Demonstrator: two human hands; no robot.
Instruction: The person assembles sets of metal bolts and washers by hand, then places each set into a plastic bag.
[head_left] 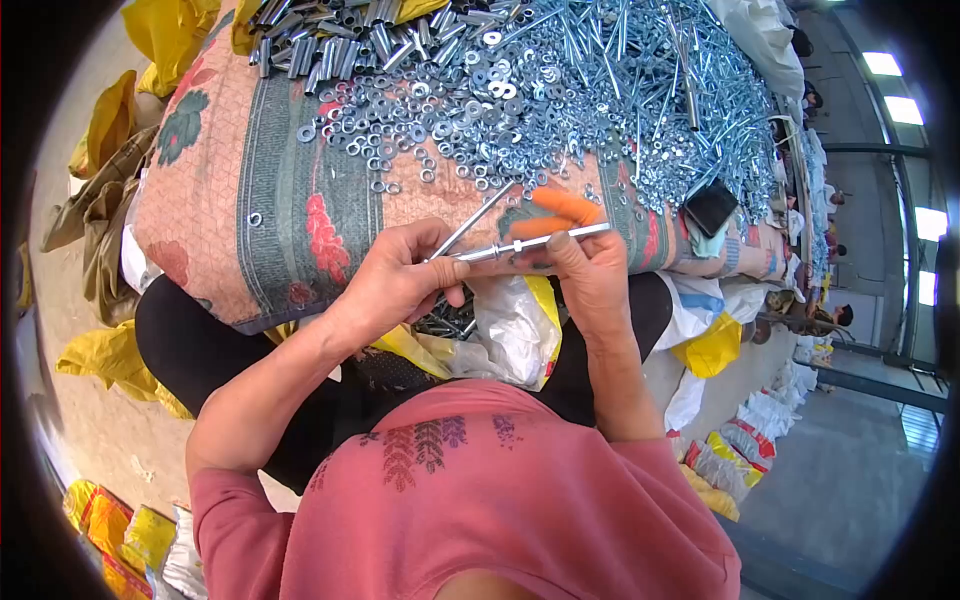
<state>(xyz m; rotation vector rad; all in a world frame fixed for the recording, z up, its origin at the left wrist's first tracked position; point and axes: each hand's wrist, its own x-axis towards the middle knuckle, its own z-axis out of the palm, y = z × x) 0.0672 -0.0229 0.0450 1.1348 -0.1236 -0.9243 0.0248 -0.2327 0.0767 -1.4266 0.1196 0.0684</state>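
My left hand [392, 278] is closed, thumb against fingers, on the left end of a slim metal rod [566, 239] held almost level above the cloth edge. A second thin rod [474, 221] slants up and away from the same hand. A small nut [517, 246] sits around the middle of the level rod, and a washer-like ring [495, 251] is beside it, nearer my left hand. My right hand [598, 280] pinches the rod's right part between thumb and fingers. Orange covers [567, 206] wrap two of its fingers. My left fingers partly hide the rod's left end.
Loose washers and nuts [480, 110] spread over the patterned cloth [290, 200]. Metal tubes [325, 55] lie far left, long bolts [640, 60] far right. A black box-like object [711, 207] stands at right. An opened sack [515, 325] with metal parts is below my hands.
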